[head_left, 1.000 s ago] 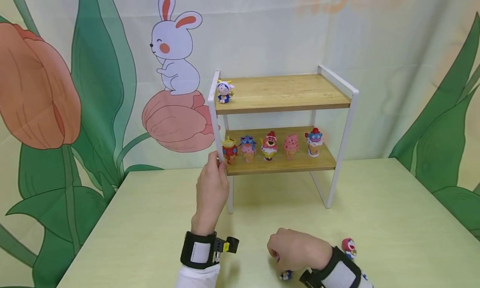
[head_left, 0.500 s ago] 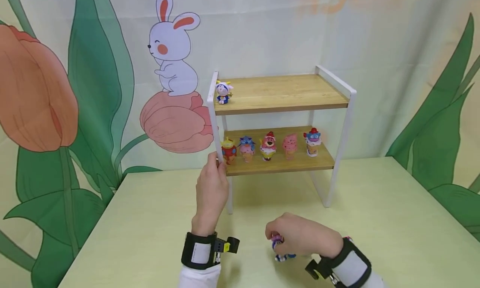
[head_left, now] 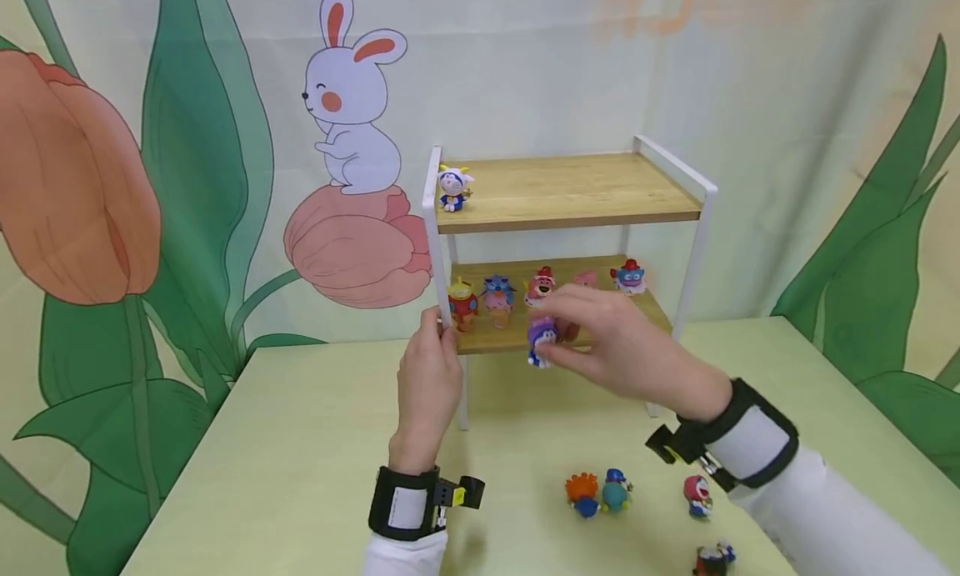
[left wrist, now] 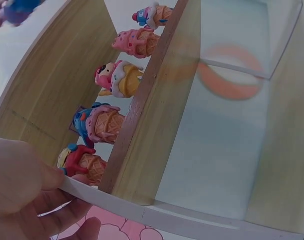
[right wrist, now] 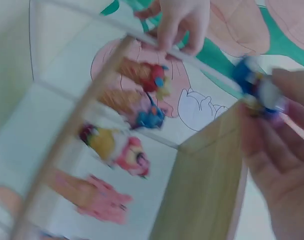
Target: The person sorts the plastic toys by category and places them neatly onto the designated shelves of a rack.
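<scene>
My left hand (head_left: pixel 431 376) grips the left white post (head_left: pixel 438 267) of a two-tier wooden rack (head_left: pixel 577 192). In the left wrist view, its thumb and fingers lie on either side of the white frame (left wrist: pixel 141 211). My right hand (head_left: pixel 633 343) pinches a small blue, white and purple figurine (head_left: pixel 541 339), held in the air before the lower shelf. That figurine (right wrist: pixel 257 85) is blurred in the right wrist view. A white-hooded figurine (head_left: pixel 453 189) stands at the left end of the top shelf. Several ice-cream-cone figurines, such as the red and yellow one (head_left: pixel 462 304), line the lower shelf, partly hidden by my right hand.
On the table (head_left: pixel 315 443) in front of the rack lie an orange-maned figurine (head_left: pixel 582 493), a teal one (head_left: pixel 615 490), a red and white one (head_left: pixel 698 497) and a dark one (head_left: pixel 711 559). A printed curtain (head_left: pixel 525 76) hangs behind.
My right hand has lifted the blue and purple figurine from the table up to lower-shelf height, uncovering the figurines beneath. My left hand keeps its grip on the post.
</scene>
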### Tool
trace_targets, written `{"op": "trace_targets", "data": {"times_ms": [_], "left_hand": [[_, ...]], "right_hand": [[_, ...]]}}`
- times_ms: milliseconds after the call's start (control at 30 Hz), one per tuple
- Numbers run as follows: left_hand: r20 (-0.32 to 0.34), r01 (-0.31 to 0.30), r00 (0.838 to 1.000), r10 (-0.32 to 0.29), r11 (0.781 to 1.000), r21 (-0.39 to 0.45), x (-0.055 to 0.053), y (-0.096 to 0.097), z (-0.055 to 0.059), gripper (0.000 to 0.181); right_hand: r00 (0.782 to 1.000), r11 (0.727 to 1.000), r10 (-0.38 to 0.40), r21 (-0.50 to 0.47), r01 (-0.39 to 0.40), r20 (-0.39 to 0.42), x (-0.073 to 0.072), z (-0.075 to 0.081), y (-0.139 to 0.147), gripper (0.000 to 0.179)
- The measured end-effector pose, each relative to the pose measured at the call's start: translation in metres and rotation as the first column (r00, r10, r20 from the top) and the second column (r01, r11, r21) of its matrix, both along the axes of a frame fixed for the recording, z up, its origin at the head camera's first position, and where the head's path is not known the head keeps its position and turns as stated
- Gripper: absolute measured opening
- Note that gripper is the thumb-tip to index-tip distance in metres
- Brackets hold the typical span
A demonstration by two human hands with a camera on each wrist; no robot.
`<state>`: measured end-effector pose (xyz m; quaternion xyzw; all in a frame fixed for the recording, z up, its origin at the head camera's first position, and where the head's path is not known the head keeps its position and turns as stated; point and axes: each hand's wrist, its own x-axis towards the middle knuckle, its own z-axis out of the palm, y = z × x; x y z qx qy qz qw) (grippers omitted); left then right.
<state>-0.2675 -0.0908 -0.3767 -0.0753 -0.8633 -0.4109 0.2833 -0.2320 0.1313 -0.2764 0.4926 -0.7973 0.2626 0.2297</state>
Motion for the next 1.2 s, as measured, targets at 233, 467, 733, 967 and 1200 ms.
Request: {"op": "trace_targets", "data": {"times_ms": [233, 467, 733, 967, 1200], "left_hand": [[-0.012, 0.004, 1.0, -0.004, 1.0, 0.0, 0.0, 0.0, 0.0, 0.027], [-0.004, 0.006, 1.0, -0.006, 1.0, 0.01, 0.0, 0.0, -0.001, 0.028], [-0.008, 0.002, 1.0, -0.002, 1.0, 0.004, 0.0, 0.0, -0.001, 0.029], [-0.012, 0.001, 1.0, -0.001, 1.0, -0.001, 0.0, 0.0, -0.001, 0.03], [-0.003, -0.007, 1.0, 0.007, 1.0, 0.001, 0.0, -0.001, -0.001, 0.029]], "right_hand": [[0.988, 0.994, -0.047, -0.109, 0.03, -0.15, -0.026, 0.054, -0.014, 0.03], [0.968, 0.971, -0.232, -0.076, 0.225, -0.097, -0.054, 0.091, -0.036, 0.029], [0.932, 0.932, -0.359, 0.025, 0.361, -0.055, -0.078, 0.112, -0.05, 0.025], [0.924, 0.918, -0.383, 0.101, 0.383, -0.02, -0.088, 0.114, -0.055, 0.026], [0.911, 0.899, -0.413, 0.167, 0.406, 0.006, -0.092, 0.11, -0.059, 0.028]]}}
